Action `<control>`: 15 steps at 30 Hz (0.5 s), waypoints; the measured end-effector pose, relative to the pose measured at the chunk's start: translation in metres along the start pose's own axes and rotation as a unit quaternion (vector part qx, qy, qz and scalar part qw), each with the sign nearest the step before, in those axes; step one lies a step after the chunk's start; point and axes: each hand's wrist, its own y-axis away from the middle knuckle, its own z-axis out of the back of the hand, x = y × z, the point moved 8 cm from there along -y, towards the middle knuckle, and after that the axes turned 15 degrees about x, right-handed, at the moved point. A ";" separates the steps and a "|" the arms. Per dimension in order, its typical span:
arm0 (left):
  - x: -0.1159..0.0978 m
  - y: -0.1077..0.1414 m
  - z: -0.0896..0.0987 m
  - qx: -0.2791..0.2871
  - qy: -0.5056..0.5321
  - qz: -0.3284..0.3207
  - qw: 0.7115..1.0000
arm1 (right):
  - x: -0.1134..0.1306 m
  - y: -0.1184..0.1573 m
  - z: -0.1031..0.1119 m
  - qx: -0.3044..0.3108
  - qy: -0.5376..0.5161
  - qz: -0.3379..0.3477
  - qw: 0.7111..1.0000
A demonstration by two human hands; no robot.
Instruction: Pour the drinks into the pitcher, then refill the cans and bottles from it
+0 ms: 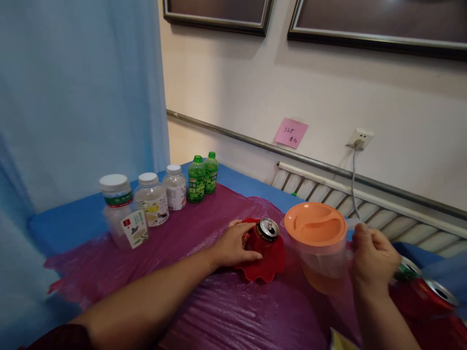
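My left hand [235, 245] is wrapped round a dark red can [263, 238] with a silver, opened top. That can stands on a red scalloped mat [260, 270]. At the right, my right hand [372, 257] grips the handle of a clear plastic pitcher [323, 270], its fingers closed. An orange lid [315, 224] covers the pitcher, and some yellowish liquid shows low inside it. The pitcher is just right of the can, and the two are apart. Whether its base touches the table is unclear.
Three clear jars with white lids, the largest [122, 214] leftmost, and two green bottles [196, 180] stand at the back left. Purple plastic film [219, 306] covers the blue table [58, 226]. More cans [425, 296] are at the right. A radiator [321, 197] lines the wall.
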 end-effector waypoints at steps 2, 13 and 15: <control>0.003 0.000 0.005 -0.019 0.007 0.018 1.000 | -0.019 -0.004 0.000 -0.012 -0.054 -0.017 0.998; 0.012 -0.004 0.015 -0.056 0.071 0.037 0.995 | -0.078 -0.015 0.006 -0.086 -0.153 -0.092 0.980; 0.012 -0.004 0.016 -0.057 0.024 0.047 0.997 | -0.087 -0.017 0.009 -0.098 -0.143 -0.102 0.980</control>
